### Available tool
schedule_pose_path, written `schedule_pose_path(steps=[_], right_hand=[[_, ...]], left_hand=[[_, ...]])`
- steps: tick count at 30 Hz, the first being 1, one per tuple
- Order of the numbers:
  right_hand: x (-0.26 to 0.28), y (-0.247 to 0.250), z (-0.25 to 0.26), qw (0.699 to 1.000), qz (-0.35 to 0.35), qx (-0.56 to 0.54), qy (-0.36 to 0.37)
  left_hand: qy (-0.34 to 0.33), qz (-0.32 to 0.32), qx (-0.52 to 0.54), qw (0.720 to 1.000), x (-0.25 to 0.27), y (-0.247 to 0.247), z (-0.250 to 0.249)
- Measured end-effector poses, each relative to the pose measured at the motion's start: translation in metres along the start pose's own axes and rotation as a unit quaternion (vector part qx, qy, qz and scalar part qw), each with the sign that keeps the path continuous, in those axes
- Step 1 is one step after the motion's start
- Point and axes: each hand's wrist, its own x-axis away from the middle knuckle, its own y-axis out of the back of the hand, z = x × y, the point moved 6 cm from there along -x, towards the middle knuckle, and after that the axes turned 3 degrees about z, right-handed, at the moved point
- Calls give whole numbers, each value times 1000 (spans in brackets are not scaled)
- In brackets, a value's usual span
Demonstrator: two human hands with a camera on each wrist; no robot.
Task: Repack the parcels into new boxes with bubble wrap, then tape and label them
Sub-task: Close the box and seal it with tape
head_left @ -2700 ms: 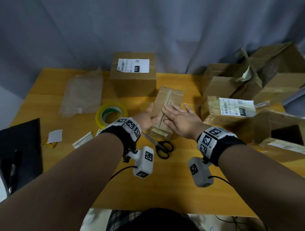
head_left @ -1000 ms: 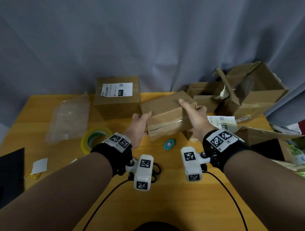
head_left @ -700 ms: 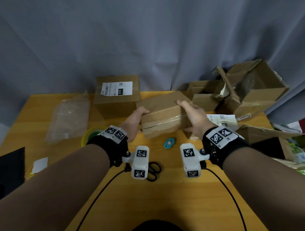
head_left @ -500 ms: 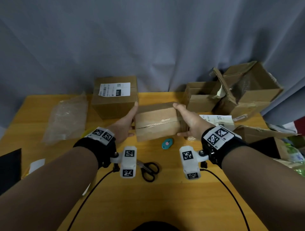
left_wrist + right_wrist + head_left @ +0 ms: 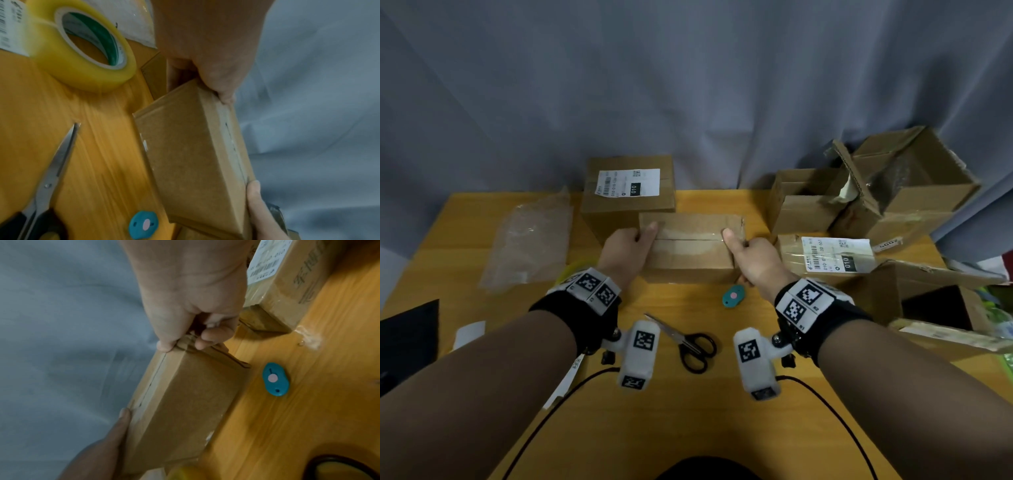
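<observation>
A plain brown box with a taped top seam sits on the wooden table at its middle. My left hand grips its left end, thumb on top. My right hand grips its right end, thumb on the seam and fingers curled round the side. The left wrist view shows the box with my left hand clasping its far end. In the right wrist view my right hand pinches the box's corner. A yellow tape roll lies left of the box.
Scissors and a small teal cutter lie in front of the box. A labelled box stands behind, bubble wrap at left. A labelled parcel and opened boxes crowd the right side.
Both hands lifted the box from the table, turned it and brought it down flat with the taped seam up; it now rests on the table farther back.
</observation>
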Motion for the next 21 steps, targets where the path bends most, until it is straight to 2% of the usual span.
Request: schedule_pose_path(steps=[2,4,6,7,9,11,13,14,17,19,21], right_hand=[[-1,-17,-6,999,31,-29,-21],[-2,-35,-12,995,68,-65,-37],[-1,-48,-15,995,78,-60,-34],[-1,-51,-16,997,70,-34,-30],[1,-52,-15,999,17,40,-23],[9,-44,-9,995,-81,55,0],[23,-42,8,984,-158,43,77],[27,-48,16,978,-164,45,120],[39,-83,35,973,-117,56,190],[45,-110,39,976,-84,56,194],[49,-138,35,981,-50,49,183]], left_hand=[[16,25,-42,999,-6,-2,11],[38,80,-82,993,-9,-6,26],[42,118,-80,989,-9,-6,42],[33,114,-79,990,-8,-1,48],[12,79,-96,992,-1,15,58],[-16,50,-108,993,10,32,67],[-14,35,-115,993,20,47,88],[-4,35,-112,993,25,54,100],[51,66,-130,988,37,64,143],[102,114,-162,975,44,59,175],[152,176,-218,948,51,47,203]])
